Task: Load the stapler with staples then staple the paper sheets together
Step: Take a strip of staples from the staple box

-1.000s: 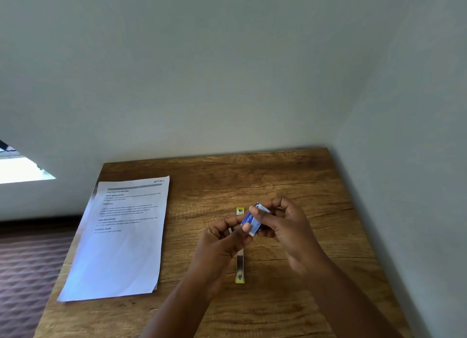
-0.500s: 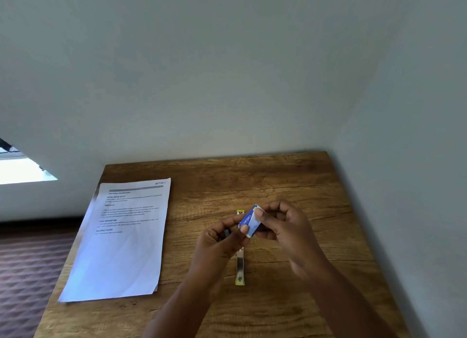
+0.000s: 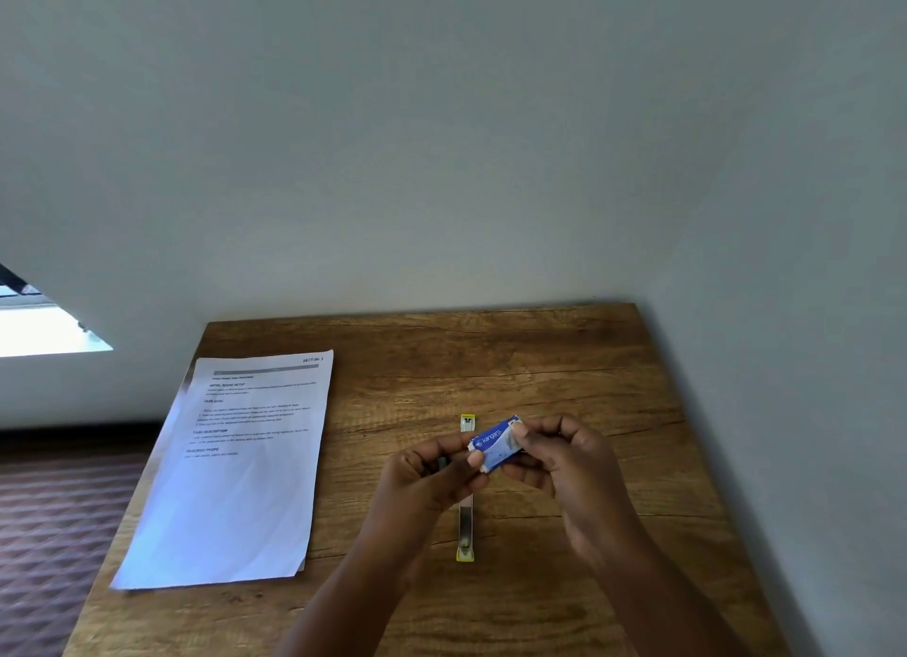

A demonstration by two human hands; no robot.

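A small blue staple box (image 3: 494, 441) is held above the middle of the wooden table (image 3: 564, 362). My left hand (image 3: 427, 480) pinches its near end and my right hand (image 3: 564, 460) pinches its far end. Under my hands the stapler (image 3: 465, 524) lies opened out flat, a long metal strip with yellow ends; its middle is hidden by my fingers. A stack of printed paper sheets (image 3: 235, 470) lies on the table's left side.
A pale wall runs along the table's far and right edges. Patterned carpet (image 3: 54, 519) lies beyond the table's left edge. Bare wood shows at the back and on the right of the table.
The staple box has turned slightly in my fingers, so its printed blue face shows more. Both hands stay in nearly the same place above the stapler.
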